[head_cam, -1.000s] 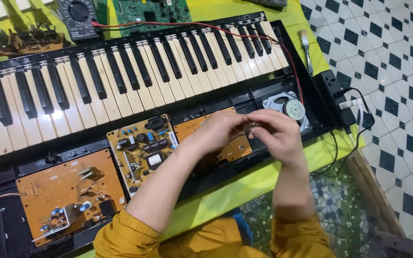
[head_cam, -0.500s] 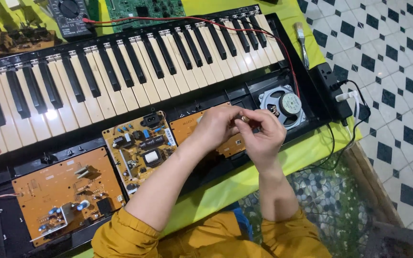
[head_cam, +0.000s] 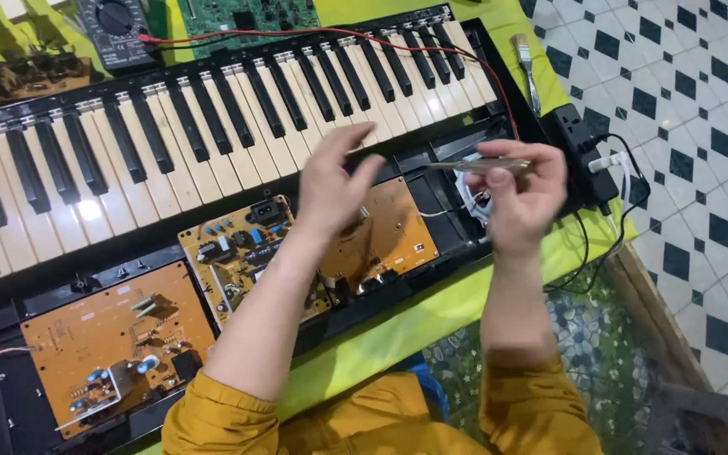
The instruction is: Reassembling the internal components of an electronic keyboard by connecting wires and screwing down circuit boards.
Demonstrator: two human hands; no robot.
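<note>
- Nearest, the mustard-yellow sleeves [head_cam: 355, 425] sit at the bottom edge, both forearms reaching up over the opened keyboard [head_cam: 170, 143].
- The left hand [head_cam: 334, 181] has lifted off the boards; a second ago it was pressed together with the other hand low over the orange circuit board [head_cam: 389, 236]. Now it hangs above that board, fingers spread and loose, holding nothing.
- The right hand [head_cam: 524, 190] has risen and moved apart to the right, fingers closed around a slim screwdriver [head_cam: 482, 165] whose shaft points left toward the left hand.
- Under the right hand, the speaker that showed earlier is mostly hidden; white wires [head_cam: 469, 190] show just beside the fingers.
- Left of the left forearm lie a yellow circuit board [head_cam: 233, 248] and, further left, a larger orange board [head_cam: 107, 333].
- Beyond both hands run the black and white keys, with a red wire [head_cam: 297, 34] across them.
- Right of the right hand sits a black power strip [head_cam: 583, 143]; past it, a paintbrush [head_cam: 526, 67].
</note>
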